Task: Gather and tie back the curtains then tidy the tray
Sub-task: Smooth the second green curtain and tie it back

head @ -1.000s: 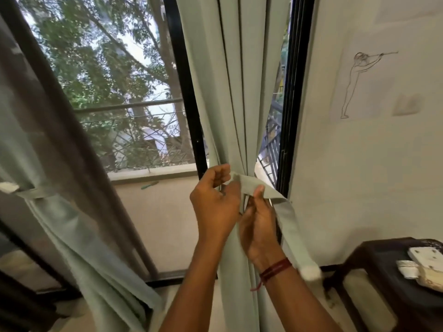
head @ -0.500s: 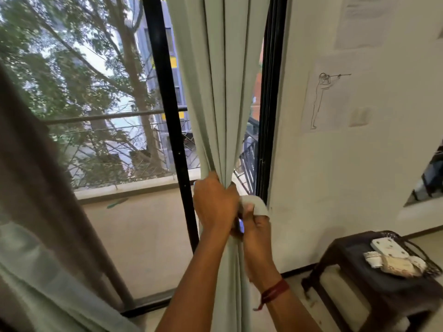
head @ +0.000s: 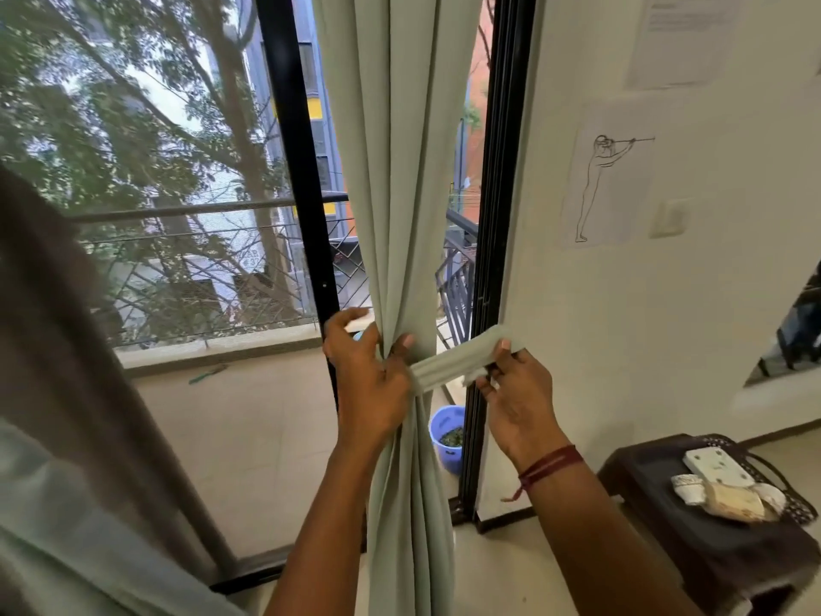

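Red thread band (head: pixel 551 465), bare forearms

The gathered curtain (head: pixel 400 171) hangs between the window frame post (head: pixel 302 180) on the left and the sliding door frame (head: pixel 493 215) on the right. A bucket (head: pixel 446 431) is set behind the curtain, outside on the balcony floor. A stool (head: pixel 711 557) is placed at lower right, against the wall (head: pixel 622 326), with a tray (head: pixel 786 486) on it. A 2nd curtain (head: pixel 66 482) is seen at far left.
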